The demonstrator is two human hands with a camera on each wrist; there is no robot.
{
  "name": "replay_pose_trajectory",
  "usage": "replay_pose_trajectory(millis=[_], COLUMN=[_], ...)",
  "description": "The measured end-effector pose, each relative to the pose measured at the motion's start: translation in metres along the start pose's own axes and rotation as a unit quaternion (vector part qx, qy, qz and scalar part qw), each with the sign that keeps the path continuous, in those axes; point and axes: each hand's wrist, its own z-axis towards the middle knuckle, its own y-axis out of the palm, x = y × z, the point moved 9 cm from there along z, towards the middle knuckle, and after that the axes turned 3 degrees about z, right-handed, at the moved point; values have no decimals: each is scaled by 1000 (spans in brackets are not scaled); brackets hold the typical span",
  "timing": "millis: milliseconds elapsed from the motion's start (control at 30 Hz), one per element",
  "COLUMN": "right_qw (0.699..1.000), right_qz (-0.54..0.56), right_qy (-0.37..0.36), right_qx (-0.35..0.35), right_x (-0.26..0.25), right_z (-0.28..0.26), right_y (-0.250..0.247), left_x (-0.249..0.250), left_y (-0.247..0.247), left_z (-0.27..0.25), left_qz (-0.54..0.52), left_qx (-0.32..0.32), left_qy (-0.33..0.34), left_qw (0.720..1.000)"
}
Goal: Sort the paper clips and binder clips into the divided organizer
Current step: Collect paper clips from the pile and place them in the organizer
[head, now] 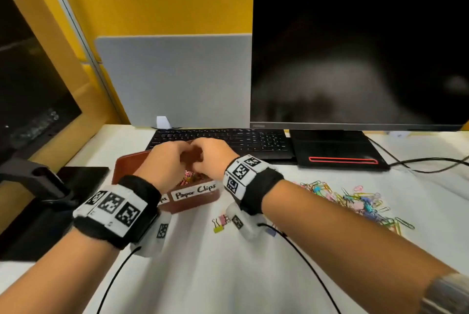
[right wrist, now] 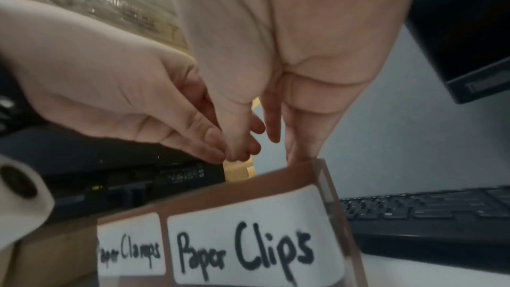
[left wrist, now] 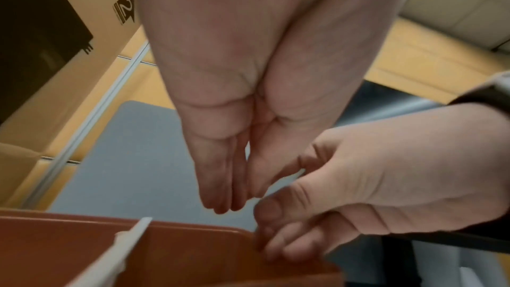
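Organizer [head: 127, 164] hemmed by keyboard [head: 228, 140], hands [head: 165, 161].

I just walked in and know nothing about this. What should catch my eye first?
Two hands, left hand and right hand, meet fingertip to fingertip above a brown box with a "Paper Clips" label. To the right, a bright pile of paper clips sprawls on the white desk, and a big dark monitor looms behind.

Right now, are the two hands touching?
Touching. Right wrist view shows left hand fingertips meeting right hand fingertips above the organizer.
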Motion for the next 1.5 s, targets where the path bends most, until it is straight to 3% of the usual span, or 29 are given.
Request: replay_pose_trajectory(millis=[167, 267, 367, 467, 567, 700, 900, 1000, 1133, 1333, 1500], right_qw=[997, 997, 986, 978, 973, 969, 961, 968, 975, 967, 973], right_qz=[62, -7, -61, -66, -101, -155, -141, -139, -121, -147, -132], right_qy=[3, 66, 153, 198, 200, 151, 131, 134, 143, 173, 165], right_qx=[37, 32, 19, -9, -51, -122, -199, -162, -120, -116, -93], right_x=[39, 101, 165, 204, 219, 209, 204, 208, 213, 221, 225], right_z=[-55, -103, -155, -189, -206, -214, -230, -235, -240, -234, -231], right_y=[-51, -84, -108, -114, -107, -83, -56, -68, -82, -74, -82], left_x=[42, 88, 137, 182, 214, 207, 169, 154, 173, 226, 233], left_y=[10, 30, 74, 130, 173, 213, 198, 177, 146, 172, 204], left_z=[-19, -33, -44, -49, -55, -62, -73, -75, -74, -76, -70], left_qz=[-137, -146, -161, -115, -27, 76, 57, 50, -10, 3, 25], left_qx=[1, -22, -106, -197, -243, -305, -302, -265, -162, -205, -229], left_qy=[38, 79, 125, 194, 257, 236, 203, 181, 198, 207, 165], left_qw=[990, 986, 973, 954, 935, 920, 930, 946, 967, 957, 959])
